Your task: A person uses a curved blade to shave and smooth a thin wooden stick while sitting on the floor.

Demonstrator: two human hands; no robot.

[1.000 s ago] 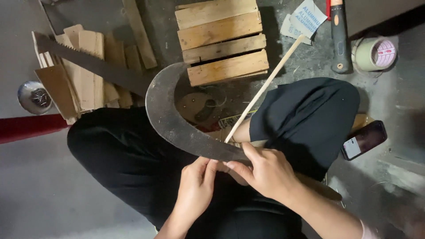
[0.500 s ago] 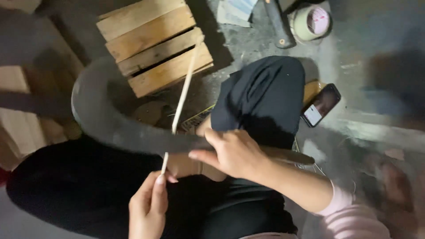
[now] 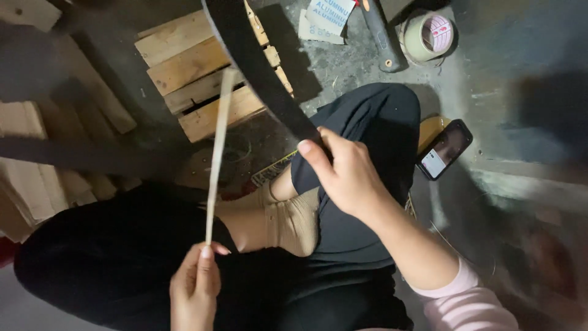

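The fingers (image 3: 318, 153) of the right hand (image 3: 346, 175) are wrapped tight around the lower end of a long, dark curved blade (image 3: 251, 58), thumb laid along it, and the blade runs up and away to the top edge of the view. The fingers (image 3: 205, 260) of the left hand (image 3: 195, 291) are pinched together on the bottom end of a thin pale strip (image 3: 217, 153), which stands nearly upright and reaches up to just beside the blade; whether the two touch there I cannot tell.

Going by size: the person's legs in black trousers (image 3: 110, 257) fill the lower half, crossed on a grey concrete floor (image 3: 508, 73), with a beige sock (image 3: 294, 224) showing between the two hands. Behind the blade lies a small wooden slatted pallet (image 3: 184, 67), and more cut boards (image 3: 37, 178) are stacked at the left edge, blurred. On the floor to the right lies a dark phone (image 3: 444, 150) with its screen lit, close to the right knee. Farther back stand a roll of tape (image 3: 429, 34), a black tool handle (image 3: 383, 40) beside it, and some printed paper packets (image 3: 324, 18).
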